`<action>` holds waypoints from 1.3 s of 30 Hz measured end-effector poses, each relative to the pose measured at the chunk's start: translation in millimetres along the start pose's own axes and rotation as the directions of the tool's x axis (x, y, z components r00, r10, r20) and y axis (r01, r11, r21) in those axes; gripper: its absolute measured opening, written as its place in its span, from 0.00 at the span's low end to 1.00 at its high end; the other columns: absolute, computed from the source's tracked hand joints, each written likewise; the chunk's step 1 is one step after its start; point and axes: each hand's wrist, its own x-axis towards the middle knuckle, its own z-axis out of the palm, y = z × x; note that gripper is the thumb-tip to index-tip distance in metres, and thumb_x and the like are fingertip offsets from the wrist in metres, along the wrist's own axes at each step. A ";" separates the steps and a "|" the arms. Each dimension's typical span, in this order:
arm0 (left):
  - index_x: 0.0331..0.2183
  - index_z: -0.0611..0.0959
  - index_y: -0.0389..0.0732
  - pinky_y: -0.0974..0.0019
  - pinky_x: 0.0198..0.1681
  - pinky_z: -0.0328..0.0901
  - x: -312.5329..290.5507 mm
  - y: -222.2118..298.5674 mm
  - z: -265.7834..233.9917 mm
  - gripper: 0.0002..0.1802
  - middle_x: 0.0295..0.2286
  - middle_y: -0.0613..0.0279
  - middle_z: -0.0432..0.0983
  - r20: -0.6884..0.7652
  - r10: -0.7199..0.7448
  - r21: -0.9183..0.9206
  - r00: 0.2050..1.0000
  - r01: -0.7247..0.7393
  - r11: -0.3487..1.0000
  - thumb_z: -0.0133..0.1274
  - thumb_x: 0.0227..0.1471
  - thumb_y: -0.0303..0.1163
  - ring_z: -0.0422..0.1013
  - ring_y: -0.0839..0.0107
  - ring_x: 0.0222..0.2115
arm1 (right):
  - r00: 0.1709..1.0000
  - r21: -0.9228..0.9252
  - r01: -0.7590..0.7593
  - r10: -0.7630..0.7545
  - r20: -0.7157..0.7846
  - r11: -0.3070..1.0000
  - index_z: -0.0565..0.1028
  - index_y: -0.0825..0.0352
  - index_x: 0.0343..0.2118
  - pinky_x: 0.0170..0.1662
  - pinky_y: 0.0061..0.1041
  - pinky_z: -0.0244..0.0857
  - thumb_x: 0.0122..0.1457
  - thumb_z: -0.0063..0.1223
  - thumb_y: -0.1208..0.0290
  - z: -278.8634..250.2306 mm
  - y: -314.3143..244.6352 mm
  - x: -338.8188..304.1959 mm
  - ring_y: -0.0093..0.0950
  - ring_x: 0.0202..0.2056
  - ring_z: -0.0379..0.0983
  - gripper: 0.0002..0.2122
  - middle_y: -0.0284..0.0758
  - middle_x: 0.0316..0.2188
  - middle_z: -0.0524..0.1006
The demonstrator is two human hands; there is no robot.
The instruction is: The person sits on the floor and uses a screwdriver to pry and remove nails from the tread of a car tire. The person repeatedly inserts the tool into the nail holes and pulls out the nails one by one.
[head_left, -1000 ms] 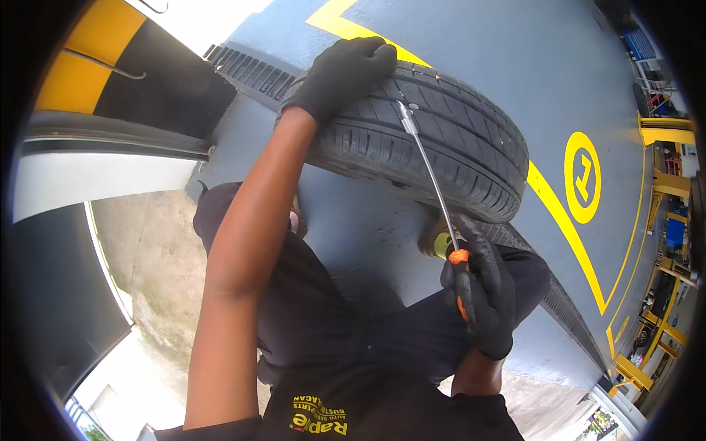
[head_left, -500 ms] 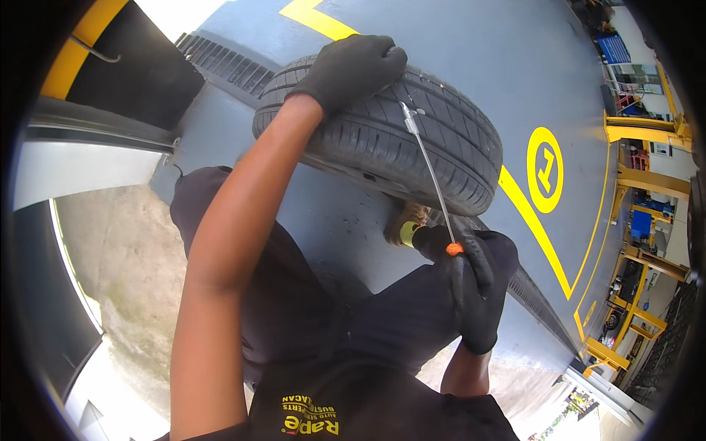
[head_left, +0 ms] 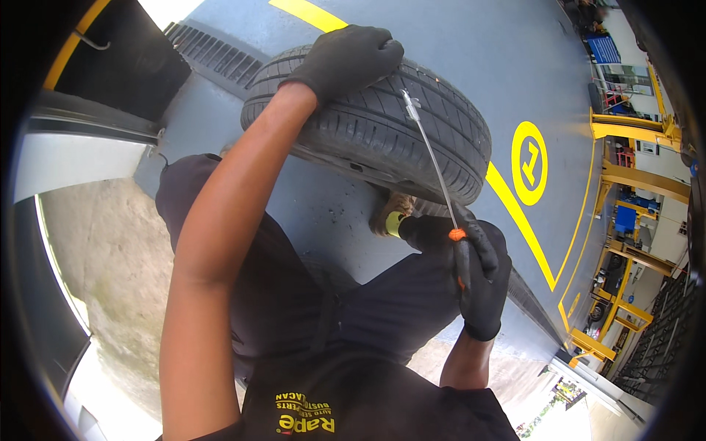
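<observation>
A black car tyre [head_left: 382, 132] stands upright on the grey floor in front of me. My left hand [head_left: 346, 59], in a black glove, rests on top of its tread and holds it steady. In my gloved right hand [head_left: 482, 275] is a long screwdriver [head_left: 430, 158] with an orange and black handle. Its metal shaft slants up to the left and the tip touches the tread grooves just right of my left hand. My dark trousers and shirt fill the lower middle of the view.
The grey floor carries a yellow line [head_left: 522, 220] and a yellow circle mark [head_left: 531, 163] to the right of the tyre. A drain grate [head_left: 209, 55] runs at the upper left. Yellow lift frames [head_left: 632, 184] stand at the right. A pale concrete patch [head_left: 103, 264] lies to my left.
The view has shifted so the tyre sits higher and nearer the top. Both hands keep their hold; the screwdriver tip stays on the tread.
</observation>
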 end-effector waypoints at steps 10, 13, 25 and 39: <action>0.37 0.82 0.37 0.51 0.48 0.69 0.4 -22.9 11.9 0.30 0.31 0.50 0.82 -0.098 0.148 0.039 0.984 -0.145 0.989 0.33 0.68 0.51 0.78 0.49 0.37 | 0.999 0.012 0.009 -0.010 0.031 1.000 0.77 0.74 0.54 0.25 0.16 0.59 0.64 0.48 0.81 7.9 -14.4 -2.5 0.14 0.22 0.67 0.16 0.35 0.35 0.77; 0.59 0.66 0.25 0.51 0.42 0.73 -1.2 -29.4 4.7 0.31 0.33 0.41 0.82 -0.054 0.343 0.150 0.938 -0.331 0.931 0.38 0.71 0.44 0.80 0.48 0.34 | 0.975 -0.085 0.220 -0.219 0.017 0.972 0.77 0.76 0.53 0.38 0.21 0.67 0.64 0.48 0.82 15.4 -4.5 2.0 0.20 0.33 0.75 0.15 0.40 0.39 0.81; 0.57 0.71 0.29 0.50 0.50 0.68 -7.9 -7.0 -18.7 0.34 0.38 0.38 0.82 0.103 -0.080 -0.285 0.991 0.106 0.953 0.29 0.71 0.51 0.78 0.43 0.41 | 0.997 0.141 0.072 -0.077 0.030 0.987 0.75 0.74 0.58 0.25 0.16 0.59 0.68 0.51 0.76 56.4 17.8 11.4 0.15 0.21 0.65 0.17 0.32 0.23 0.72; 0.46 0.81 0.35 0.47 0.49 0.68 -13.2 2.4 -33.2 0.27 0.39 0.40 0.81 0.103 0.101 0.011 0.990 -0.102 0.995 0.38 0.70 0.49 0.76 0.41 0.43 | 0.977 0.434 -0.200 0.210 0.026 0.878 0.75 0.74 0.57 0.23 0.13 0.53 0.67 0.53 0.74 9.5 21.9 -22.3 0.12 0.22 0.64 0.17 0.30 0.27 0.75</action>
